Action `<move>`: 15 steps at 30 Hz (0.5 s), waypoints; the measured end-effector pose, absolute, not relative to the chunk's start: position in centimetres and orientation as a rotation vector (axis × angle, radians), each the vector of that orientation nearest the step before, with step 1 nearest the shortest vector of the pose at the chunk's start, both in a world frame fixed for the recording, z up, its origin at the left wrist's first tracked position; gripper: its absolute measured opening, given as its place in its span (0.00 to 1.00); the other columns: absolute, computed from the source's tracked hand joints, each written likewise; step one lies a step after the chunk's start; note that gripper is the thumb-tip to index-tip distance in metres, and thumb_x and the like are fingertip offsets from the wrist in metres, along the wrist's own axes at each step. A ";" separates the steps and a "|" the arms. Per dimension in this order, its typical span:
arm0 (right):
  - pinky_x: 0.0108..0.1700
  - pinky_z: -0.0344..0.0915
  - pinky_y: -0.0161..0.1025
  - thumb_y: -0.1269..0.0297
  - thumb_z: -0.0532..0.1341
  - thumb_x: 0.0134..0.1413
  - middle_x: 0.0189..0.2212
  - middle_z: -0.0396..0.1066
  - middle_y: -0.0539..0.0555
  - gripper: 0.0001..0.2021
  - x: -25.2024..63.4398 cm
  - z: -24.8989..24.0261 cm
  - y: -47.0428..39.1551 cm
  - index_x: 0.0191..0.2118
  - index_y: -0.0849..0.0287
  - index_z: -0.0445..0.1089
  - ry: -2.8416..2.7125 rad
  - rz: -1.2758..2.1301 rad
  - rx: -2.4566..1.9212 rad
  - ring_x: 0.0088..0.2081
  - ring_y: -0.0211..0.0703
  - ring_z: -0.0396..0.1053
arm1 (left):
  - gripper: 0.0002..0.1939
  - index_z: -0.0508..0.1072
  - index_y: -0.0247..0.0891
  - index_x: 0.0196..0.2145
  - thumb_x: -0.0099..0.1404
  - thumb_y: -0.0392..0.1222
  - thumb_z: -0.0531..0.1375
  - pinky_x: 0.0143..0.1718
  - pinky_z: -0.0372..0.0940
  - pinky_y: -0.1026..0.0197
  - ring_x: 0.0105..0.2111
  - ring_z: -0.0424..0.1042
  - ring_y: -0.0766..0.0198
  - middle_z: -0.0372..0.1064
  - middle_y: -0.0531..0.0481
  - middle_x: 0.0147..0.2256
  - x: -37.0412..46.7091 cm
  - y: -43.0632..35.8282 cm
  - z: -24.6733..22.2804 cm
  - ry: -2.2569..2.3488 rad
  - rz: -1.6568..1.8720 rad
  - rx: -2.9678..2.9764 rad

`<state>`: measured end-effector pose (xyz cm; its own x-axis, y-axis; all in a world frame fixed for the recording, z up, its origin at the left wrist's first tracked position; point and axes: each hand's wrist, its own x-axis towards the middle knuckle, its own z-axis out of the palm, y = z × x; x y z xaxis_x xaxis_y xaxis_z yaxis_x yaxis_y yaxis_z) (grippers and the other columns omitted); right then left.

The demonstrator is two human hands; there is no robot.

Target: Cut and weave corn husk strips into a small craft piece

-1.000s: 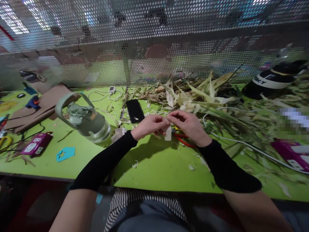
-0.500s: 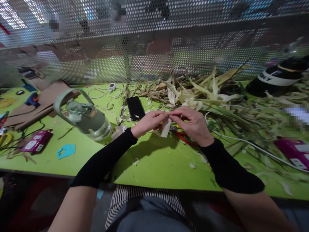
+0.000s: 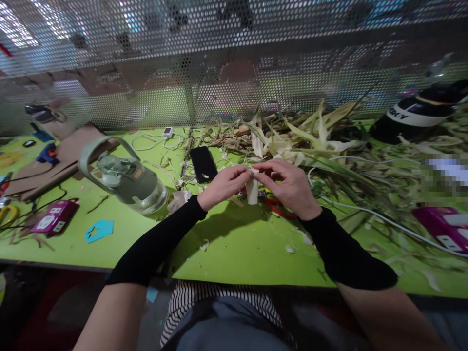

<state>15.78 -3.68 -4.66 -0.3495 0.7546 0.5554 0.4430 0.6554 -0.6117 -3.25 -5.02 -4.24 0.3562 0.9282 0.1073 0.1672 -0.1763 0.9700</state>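
A pale piece of corn husk (image 3: 252,191) hangs down between my two hands, over the green table (image 3: 226,253). My left hand (image 3: 225,185) pinches its upper end between thumb and fingers. From the other side my right hand (image 3: 288,185) is closed on the same end, its fingertips touching those of the left. Under the right hand lie red-handled scissors (image 3: 280,209), partly covered by it. Just beyond the left hand is a black phone (image 3: 204,163) lying flat.
A pile of corn husks (image 3: 321,141) spreads along the back and right, below a perforated metal screen (image 3: 153,87). A green-lidded bottle (image 3: 131,180) stands at left, near a purple power strip (image 3: 54,217) and a blue tag (image 3: 99,231). A white cable (image 3: 373,212) crosses the right side.
The husk piece has turned slightly and now hangs straighter between my fingertips. Both hands stay together in nearly the same place; the whole view has shifted a little.
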 end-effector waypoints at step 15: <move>0.31 0.69 0.39 0.55 0.64 0.63 0.37 0.80 0.55 0.10 15.6 -4.6 -3.9 0.38 0.55 0.79 -1.886 0.594 -0.979 0.35 0.45 0.74 | 0.15 0.64 0.38 0.27 0.73 0.38 0.55 0.33 0.56 0.65 0.28 0.63 0.68 0.64 0.56 0.24 -3.3 -4.9 -4.8 1.069 0.963 1.801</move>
<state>15.64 -3.88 -4.58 -0.2797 0.8210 0.4978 0.3874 0.5709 -0.7239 -3.29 -4.86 -4.80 0.3494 0.9151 0.2012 0.2949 -0.3112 0.9034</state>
